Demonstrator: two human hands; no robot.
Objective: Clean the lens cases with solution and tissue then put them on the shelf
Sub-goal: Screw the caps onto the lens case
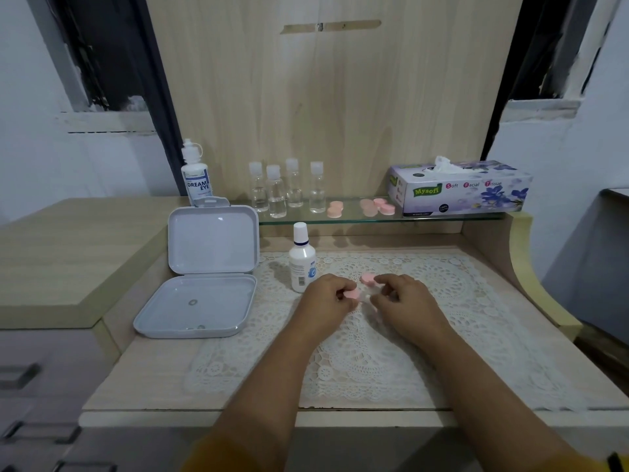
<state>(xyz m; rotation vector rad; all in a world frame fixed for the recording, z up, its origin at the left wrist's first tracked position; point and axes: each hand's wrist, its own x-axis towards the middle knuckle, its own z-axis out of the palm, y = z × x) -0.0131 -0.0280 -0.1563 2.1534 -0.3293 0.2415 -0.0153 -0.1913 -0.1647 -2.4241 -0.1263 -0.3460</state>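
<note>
Over the lace mat (442,301), my left hand (323,298) pinches a small pink cap (352,294) of a lens case. My right hand (401,298) has its fingers curled beside a pink lens case (367,278) on the mat; what it grips is hidden. A white solution bottle (302,258) stands upright just left of my hands. On the glass shelf (442,218) lie a peach lens case (335,209) and a pink lens case (379,206), next to the tissue box (459,189).
An open grey box (204,274) lies at the left of the desk. On the shelf stand several small clear bottles (287,189), and a larger DREAM EYE bottle (196,175) stands left of them. Wooden panelling rises behind.
</note>
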